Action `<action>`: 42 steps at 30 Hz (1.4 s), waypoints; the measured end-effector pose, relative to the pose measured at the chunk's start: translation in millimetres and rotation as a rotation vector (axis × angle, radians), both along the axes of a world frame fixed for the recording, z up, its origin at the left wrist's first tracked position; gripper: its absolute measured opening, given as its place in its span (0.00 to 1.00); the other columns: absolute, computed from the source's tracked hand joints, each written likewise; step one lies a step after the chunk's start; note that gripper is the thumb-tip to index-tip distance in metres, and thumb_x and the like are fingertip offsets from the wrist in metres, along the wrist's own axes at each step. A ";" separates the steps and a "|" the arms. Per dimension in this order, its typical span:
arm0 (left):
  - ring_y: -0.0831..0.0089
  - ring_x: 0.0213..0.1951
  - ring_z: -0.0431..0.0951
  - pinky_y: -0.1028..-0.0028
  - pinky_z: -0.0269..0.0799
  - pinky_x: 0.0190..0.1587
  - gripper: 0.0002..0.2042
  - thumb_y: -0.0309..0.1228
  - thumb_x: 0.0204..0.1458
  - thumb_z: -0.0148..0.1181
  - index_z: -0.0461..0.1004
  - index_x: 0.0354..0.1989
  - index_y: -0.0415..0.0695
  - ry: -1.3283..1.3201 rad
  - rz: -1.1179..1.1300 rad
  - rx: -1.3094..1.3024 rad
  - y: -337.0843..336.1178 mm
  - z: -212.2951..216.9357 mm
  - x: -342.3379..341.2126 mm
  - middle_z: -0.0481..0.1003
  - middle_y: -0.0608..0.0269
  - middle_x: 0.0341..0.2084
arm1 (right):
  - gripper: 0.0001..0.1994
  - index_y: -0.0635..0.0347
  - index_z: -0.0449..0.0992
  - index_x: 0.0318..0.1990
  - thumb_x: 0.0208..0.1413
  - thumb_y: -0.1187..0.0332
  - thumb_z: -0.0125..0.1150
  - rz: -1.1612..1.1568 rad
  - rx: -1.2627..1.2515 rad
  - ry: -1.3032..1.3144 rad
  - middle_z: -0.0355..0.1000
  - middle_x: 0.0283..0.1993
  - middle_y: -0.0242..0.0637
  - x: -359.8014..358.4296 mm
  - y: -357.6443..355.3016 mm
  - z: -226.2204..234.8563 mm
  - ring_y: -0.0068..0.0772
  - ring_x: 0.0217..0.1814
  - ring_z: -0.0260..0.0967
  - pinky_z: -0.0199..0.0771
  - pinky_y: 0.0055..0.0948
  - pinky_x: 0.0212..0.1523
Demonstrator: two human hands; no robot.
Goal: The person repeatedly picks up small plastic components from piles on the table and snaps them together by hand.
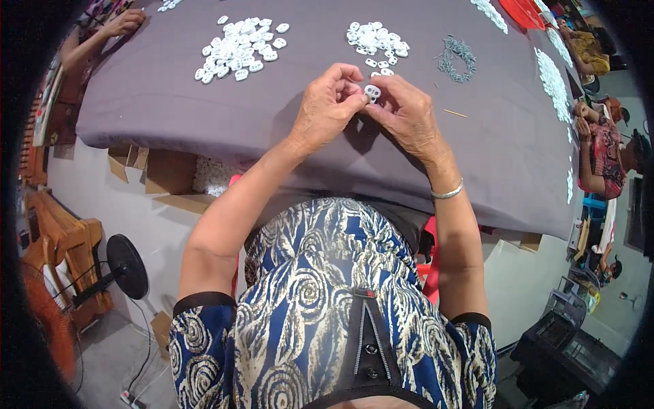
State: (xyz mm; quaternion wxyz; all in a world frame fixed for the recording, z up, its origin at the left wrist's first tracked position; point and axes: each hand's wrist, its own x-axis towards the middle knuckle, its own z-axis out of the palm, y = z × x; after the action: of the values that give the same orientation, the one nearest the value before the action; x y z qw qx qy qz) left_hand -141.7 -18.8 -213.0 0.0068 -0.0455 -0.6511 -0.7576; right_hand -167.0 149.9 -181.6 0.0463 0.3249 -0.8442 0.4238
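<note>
A small white plastic piece with dark holes (372, 91) is held up over the near part of the cloth-covered table. My left hand (330, 102) pinches at its lower left side with thumb and fingertips. From the other side, the thumb and fingers of my right hand (407, 112) close on the same piece. Part of it is hidden behind the fingertips. Just beyond my hands lies a pile of similar white plastic pieces (373, 37), some of them trailing toward me. Right of that pile is a loose ring of small grey screw-like parts (456, 60).
A larger pile of white pieces (238, 49) lies at the left on the grey tablecloth (170, 102). A thin yellowish stick (455, 113) rests right of my hands. Another person's hand (124, 22) is at the far left; people sit along the right. An open cardboard box (170, 174) stands below the table edge.
</note>
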 end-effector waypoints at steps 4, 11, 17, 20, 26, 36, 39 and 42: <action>0.85 0.28 0.70 0.82 0.67 0.32 0.09 0.22 0.50 0.57 0.69 0.40 0.39 -0.007 0.000 -0.013 0.4 2.8 1.1 0.71 0.71 0.24 | 0.13 0.63 0.72 0.42 0.49 0.71 0.64 0.044 0.034 0.059 0.70 0.33 0.42 -1.7 0.8 -5.6 0.40 0.31 0.70 0.71 0.33 0.32; 0.85 0.29 0.70 0.82 0.67 0.33 0.07 0.24 0.50 0.57 0.70 0.38 0.38 -0.010 -0.062 -0.131 -5.4 8.3 3.3 0.71 0.71 0.25 | 0.11 0.61 0.69 0.41 0.54 0.66 0.58 0.054 0.189 0.036 0.70 0.36 0.46 3.5 3.7 -6.9 0.53 0.39 0.69 0.70 0.43 0.36; 0.86 0.31 0.71 0.84 0.67 0.34 0.08 0.24 0.53 0.58 0.71 0.42 0.40 -0.039 -0.161 -0.104 -9.0 9.1 0.2 0.72 0.71 0.28 | 0.11 0.61 0.68 0.40 0.55 0.65 0.57 0.058 0.207 0.083 0.70 0.36 0.46 6.2 3.7 -8.3 0.53 0.39 0.69 0.70 0.45 0.37; 0.84 0.30 0.71 0.82 0.69 0.34 0.07 0.25 0.51 0.59 0.71 0.38 0.38 -0.056 -0.126 -0.091 -6.3 11.4 1.7 0.71 0.71 0.27 | 0.11 0.61 0.68 0.40 0.54 0.65 0.58 0.055 0.206 0.111 0.70 0.35 0.45 6.6 3.0 -11.2 0.51 0.38 0.70 0.70 0.44 0.37; 0.84 0.28 0.73 0.83 0.70 0.32 0.06 0.21 0.52 0.57 0.70 0.37 0.38 -0.089 -0.088 0.062 -0.2 6.9 4.1 0.73 0.68 0.27 | 0.12 0.60 0.68 0.39 0.52 0.64 0.60 0.049 0.227 0.181 0.69 0.34 0.43 7.4 2.4 -10.5 0.48 0.37 0.70 0.71 0.43 0.35; 0.84 0.29 0.71 0.83 0.67 0.32 0.07 0.22 0.53 0.55 0.69 0.41 0.38 -0.118 -0.126 0.076 -2.3 9.3 5.3 0.73 0.69 0.27 | 0.13 0.60 0.66 0.33 0.55 0.60 0.57 0.060 0.387 0.207 0.71 0.30 0.45 1.2 -0.1 -14.7 0.48 0.32 0.73 0.72 0.42 0.31; 0.84 0.29 0.71 0.83 0.67 0.33 0.07 0.22 0.53 0.54 0.69 0.40 0.39 -0.155 -0.129 0.112 -2.2 12.1 4.6 0.73 0.70 0.26 | 0.13 0.60 0.66 0.33 0.57 0.59 0.55 0.056 0.352 0.219 0.72 0.28 0.45 2.1 -1.0 -13.9 0.48 0.31 0.73 0.73 0.42 0.30; 0.84 0.29 0.71 0.83 0.67 0.33 0.07 0.22 0.53 0.54 0.69 0.40 0.39 -0.159 -0.124 0.139 -2.6 11.4 4.6 0.73 0.69 0.27 | 0.13 0.60 0.66 0.33 0.58 0.59 0.55 0.038 0.323 0.243 0.71 0.26 0.45 2.3 -3.1 -17.5 0.48 0.31 0.73 0.72 0.42 0.29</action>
State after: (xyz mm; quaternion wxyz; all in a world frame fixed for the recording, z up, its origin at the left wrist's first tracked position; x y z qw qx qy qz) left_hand -137.1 -21.3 -201.6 -0.0886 -0.0247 -0.5914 -0.8011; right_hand -164.7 146.8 -199.2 0.0870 0.3929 -0.8831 0.2412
